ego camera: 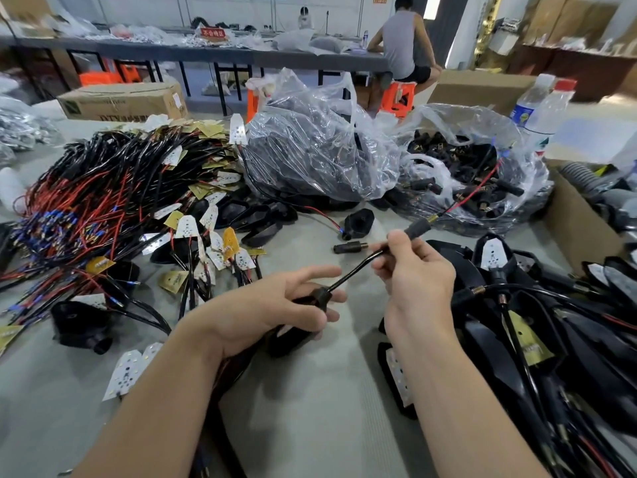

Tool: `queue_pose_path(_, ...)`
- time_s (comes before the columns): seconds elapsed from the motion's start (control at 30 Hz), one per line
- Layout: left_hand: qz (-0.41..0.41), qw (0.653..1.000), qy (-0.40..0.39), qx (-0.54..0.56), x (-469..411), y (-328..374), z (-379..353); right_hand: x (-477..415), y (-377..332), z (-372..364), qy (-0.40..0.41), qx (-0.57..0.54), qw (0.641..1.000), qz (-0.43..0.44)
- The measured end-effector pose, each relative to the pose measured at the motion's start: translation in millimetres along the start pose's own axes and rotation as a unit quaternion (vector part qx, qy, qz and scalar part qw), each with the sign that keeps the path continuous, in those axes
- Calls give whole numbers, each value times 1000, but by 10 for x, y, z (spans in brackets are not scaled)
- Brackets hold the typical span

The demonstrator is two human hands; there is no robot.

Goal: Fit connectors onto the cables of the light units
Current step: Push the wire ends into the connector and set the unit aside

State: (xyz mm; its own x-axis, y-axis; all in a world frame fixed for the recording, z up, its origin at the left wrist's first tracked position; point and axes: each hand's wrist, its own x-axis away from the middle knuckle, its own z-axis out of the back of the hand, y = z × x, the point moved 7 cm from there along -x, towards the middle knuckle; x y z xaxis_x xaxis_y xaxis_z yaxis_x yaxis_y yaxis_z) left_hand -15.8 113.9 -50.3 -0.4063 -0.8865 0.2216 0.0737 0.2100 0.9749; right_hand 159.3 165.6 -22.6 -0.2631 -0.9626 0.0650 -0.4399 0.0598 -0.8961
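Observation:
My left hand (275, 305) grips a black light unit (303, 319) low in the middle, its fingers curled round the housing. From that unit a black cable (358, 267) runs up and to the right. My right hand (413, 270) pinches the cable near its end, just below a black cylindrical connector (417, 228) with a brass tip. Red and black wires run on from that tip toward an open bag of connectors (472, 174). A loose connector (350, 247) lies on the table above my hands.
A heap of LED boards with red and black wires (113, 201) fills the left. A tied plastic bag of black parts (310, 150) stands behind. Finished light units (534, 322) are piled at right, near a cardboard box (579, 222) and water bottles (541, 108). A person sits far back.

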Motion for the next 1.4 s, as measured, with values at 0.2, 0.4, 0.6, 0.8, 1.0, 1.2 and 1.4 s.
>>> queue_pose_path(0.2,-13,992,111,51,4,8,195,-46,-66,44,6,-47,999,-21)
queue_pose_path(0.4,-66,981,176,48,-32,41,227,50,79,-145,-110,47,989,-85)
queue_pose_path(0.6,-103,970,207,81,-47,100,186,144,261,-243,-150,109,976,-111)
queue_pose_path(0.8,-107,966,222,83,-55,97,171,197,270,-285,-184,129,968,-113)
queue_pose_path(1.0,-110,972,173,116,-66,112,102,229,248,-290,-213,107,963,-126)
queue_pose_path(1.2,-107,973,121,167,-62,120,70,237,211,-325,-274,86,948,-139)
queue_pose_path(1.4,-87,967,188,145,-64,67,179,97,142,-233,-209,18,968,-137)
